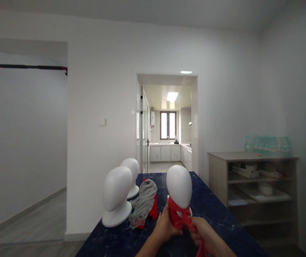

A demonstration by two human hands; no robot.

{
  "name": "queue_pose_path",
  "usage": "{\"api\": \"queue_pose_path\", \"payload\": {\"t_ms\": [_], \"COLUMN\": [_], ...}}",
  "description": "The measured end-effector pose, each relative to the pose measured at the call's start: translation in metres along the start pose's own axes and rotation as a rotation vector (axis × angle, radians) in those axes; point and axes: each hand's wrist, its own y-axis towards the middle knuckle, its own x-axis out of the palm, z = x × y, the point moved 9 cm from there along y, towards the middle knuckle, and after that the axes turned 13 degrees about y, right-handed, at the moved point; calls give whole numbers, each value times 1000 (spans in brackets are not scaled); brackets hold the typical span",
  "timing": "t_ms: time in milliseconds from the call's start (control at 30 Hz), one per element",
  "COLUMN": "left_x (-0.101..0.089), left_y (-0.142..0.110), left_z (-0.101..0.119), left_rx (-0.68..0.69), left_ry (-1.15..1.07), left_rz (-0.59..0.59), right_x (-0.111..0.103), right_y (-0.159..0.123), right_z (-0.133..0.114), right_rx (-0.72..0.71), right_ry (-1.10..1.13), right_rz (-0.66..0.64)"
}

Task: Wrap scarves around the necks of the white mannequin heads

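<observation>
A white mannequin head (179,185) stands on the dark blue marble table (217,210) with a red scarf (180,216) wrapped round its neck. My left hand (166,225) is closed on the scarf at the left of the neck. My right hand (202,232) grips the scarf's loose ends just right of the knot, and a red tail hangs down below it. Both hands press close to the base of the head.
Two bare white mannequin heads (117,198) (131,175) stand at the table's left. A grey scarf (144,201) lies over something red beside them. A wooden shelf unit (251,185) with bottles stands at the right. A doorway opens to a kitchen behind.
</observation>
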Motion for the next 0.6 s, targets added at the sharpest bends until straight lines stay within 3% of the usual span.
{"api": "queue_pose_path", "payload": {"t_ms": [100,300,433,600], "left_x": [3,5,5,6], "left_y": [1,-5,-3,-2], "left_z": [4,4,-1,-3], "left_rx": [10,0,-42,-47], "left_ry": [90,92,85,58], "left_rz": [-24,-11,19,19], "right_x": [-13,-65,-93,-103], "right_y": [-8,-37,-49,-44], "right_z": [-5,-40,-61,-89], "right_rx": [86,169,114,-104], "right_ry": [-30,-220,-413,-771], "right_rz": [-39,-160,-149,-57]}}
